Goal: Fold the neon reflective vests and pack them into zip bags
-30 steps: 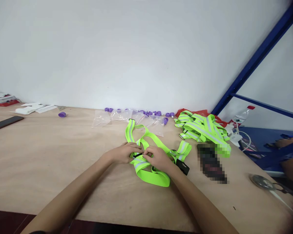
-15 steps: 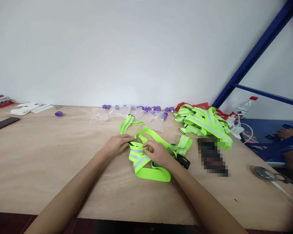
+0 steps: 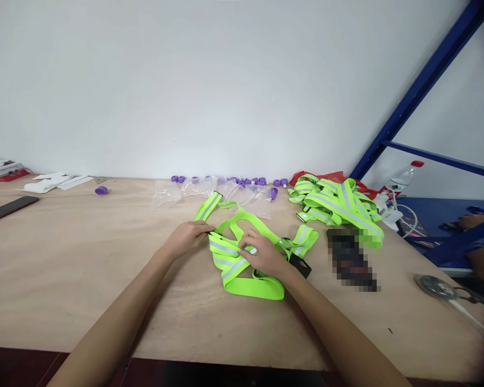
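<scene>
A tangle of neon-green straps with a silver stripe [image 3: 254,289] lies in loops on the wooden table [image 3: 84,269]. At its left edge, the closed fingers of my left hand [image 3: 186,238] pinch the strap beside a small dark piece. My right hand [image 3: 262,253] rests over the middle of the loops, its thumb and fingers curled together on a strap. By my right wrist sits a black buckle [image 3: 299,265]. One strap end with a black slider [image 3: 210,207] points up and away, behind my left hand.
Clear plastic bags [image 3: 201,187] and several purple pieces [image 3: 255,181] line the wall. A second pile of green straps [image 3: 339,201] lies at the right, near a blurred dark item [image 3: 351,260], a bottle [image 3: 403,179] and a round glass object [image 3: 438,286]. Far left is a dark bar [image 3: 10,208].
My left hand has shifted slightly left, drawing the strap edge with it. My right hand has hardly moved. The view has turned a little to the left.
</scene>
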The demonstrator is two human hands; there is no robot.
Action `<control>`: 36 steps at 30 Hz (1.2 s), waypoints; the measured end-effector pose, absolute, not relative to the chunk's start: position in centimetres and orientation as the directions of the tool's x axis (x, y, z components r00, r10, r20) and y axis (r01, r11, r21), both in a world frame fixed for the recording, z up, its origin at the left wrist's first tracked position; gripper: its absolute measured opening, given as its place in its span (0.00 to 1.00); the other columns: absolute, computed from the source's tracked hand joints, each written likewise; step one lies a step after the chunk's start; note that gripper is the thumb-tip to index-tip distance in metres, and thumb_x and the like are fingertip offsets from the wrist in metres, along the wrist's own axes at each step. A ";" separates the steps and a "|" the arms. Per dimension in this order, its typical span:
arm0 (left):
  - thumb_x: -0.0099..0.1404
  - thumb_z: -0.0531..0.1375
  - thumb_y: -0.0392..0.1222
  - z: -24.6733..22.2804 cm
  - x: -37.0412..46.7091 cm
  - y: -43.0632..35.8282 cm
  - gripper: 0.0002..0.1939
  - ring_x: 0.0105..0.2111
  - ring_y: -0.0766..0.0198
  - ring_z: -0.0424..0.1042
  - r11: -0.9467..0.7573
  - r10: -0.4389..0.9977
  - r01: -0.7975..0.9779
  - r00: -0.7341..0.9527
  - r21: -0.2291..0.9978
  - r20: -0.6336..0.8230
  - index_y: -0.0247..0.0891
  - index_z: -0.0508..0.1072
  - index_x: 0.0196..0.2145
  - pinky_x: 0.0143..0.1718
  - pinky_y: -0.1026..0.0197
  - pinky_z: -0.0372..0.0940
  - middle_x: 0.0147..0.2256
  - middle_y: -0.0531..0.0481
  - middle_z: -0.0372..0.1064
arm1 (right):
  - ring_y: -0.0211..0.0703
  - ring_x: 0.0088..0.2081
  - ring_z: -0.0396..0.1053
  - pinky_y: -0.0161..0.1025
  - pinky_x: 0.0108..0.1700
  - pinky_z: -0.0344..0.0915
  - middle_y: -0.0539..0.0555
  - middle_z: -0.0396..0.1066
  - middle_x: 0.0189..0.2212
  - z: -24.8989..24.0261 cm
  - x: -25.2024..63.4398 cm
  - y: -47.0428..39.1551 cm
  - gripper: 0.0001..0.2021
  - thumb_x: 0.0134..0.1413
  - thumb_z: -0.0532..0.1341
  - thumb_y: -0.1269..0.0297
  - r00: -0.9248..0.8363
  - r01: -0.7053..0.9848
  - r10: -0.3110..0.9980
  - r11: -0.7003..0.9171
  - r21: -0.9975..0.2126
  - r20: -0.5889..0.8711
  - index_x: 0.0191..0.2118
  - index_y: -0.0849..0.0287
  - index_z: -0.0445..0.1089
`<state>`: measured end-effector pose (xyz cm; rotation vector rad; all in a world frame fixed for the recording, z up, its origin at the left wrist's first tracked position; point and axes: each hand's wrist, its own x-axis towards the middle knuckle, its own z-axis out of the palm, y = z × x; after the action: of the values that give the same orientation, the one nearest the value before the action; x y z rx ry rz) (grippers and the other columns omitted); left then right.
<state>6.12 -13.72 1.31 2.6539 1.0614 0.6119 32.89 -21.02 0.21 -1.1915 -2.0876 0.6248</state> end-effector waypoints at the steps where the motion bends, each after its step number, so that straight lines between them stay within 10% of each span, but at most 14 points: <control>1: 0.67 0.51 0.34 1.3 6.0 -13.6 0.21 0.43 0.53 0.78 -0.713 0.700 0.611 0.648 0.343 0.300 0.43 0.80 0.49 0.45 0.55 0.71 0.46 0.47 0.80 | 0.44 0.42 0.69 0.39 0.45 0.63 0.53 0.69 0.39 0.3 32.9 -21.1 0.04 0.56 0.61 0.71 -0.400 0.552 0.859 0.503 -0.665 0.319 0.32 0.57 0.70; 8: 0.65 0.50 0.30 1.2 5.9 -13.8 0.24 0.46 0.57 0.78 -0.755 0.654 0.562 0.684 0.338 0.323 0.43 0.79 0.50 0.49 0.57 0.71 0.49 0.49 0.79 | 0.51 0.54 0.68 0.49 0.56 0.60 0.58 0.74 0.51 0.4 32.4 -21.4 0.11 0.59 0.61 0.70 -0.475 0.553 0.802 0.592 -0.587 0.361 0.25 0.57 0.66; 19: 0.71 0.51 0.33 0.6 7.1 -14.7 0.20 0.41 0.62 0.79 -0.855 0.499 0.499 0.716 0.142 0.488 0.44 0.77 0.53 0.40 0.64 0.71 0.47 0.48 0.79 | 0.48 0.41 0.69 0.45 0.46 0.61 0.52 0.72 0.36 -0.6 31.8 -20.8 0.09 0.54 0.66 0.67 -0.203 0.713 0.926 0.362 -0.601 0.317 0.42 0.56 0.69; 26: 0.70 0.54 0.36 0.4 7.7 -15.1 0.17 0.35 0.65 0.78 -0.794 0.551 0.607 0.694 0.036 0.463 0.46 0.78 0.50 0.32 0.66 0.66 0.42 0.50 0.80 | 0.45 0.37 0.67 0.41 0.40 0.56 0.50 0.71 0.30 -0.4 31.9 -21.0 0.06 0.57 0.62 0.70 -0.239 0.710 0.838 0.495 -0.500 0.490 0.30 0.56 0.66; 36: 0.65 0.56 0.40 1.2 9.1 -16.1 0.07 0.27 0.60 0.72 -0.584 0.762 0.800 0.482 0.138 0.433 0.40 0.72 0.31 0.25 0.62 0.51 0.29 0.48 0.74 | 0.44 0.33 0.64 0.42 0.39 0.56 0.51 0.70 0.26 0.8 31.2 -22.1 0.08 0.60 0.59 0.69 -0.359 0.803 0.585 0.591 -0.079 0.727 0.29 0.56 0.66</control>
<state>9.07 -16.13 1.18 2.7744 1.4647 0.7419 31.22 -22.07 0.76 -1.0970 -2.0802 -0.3761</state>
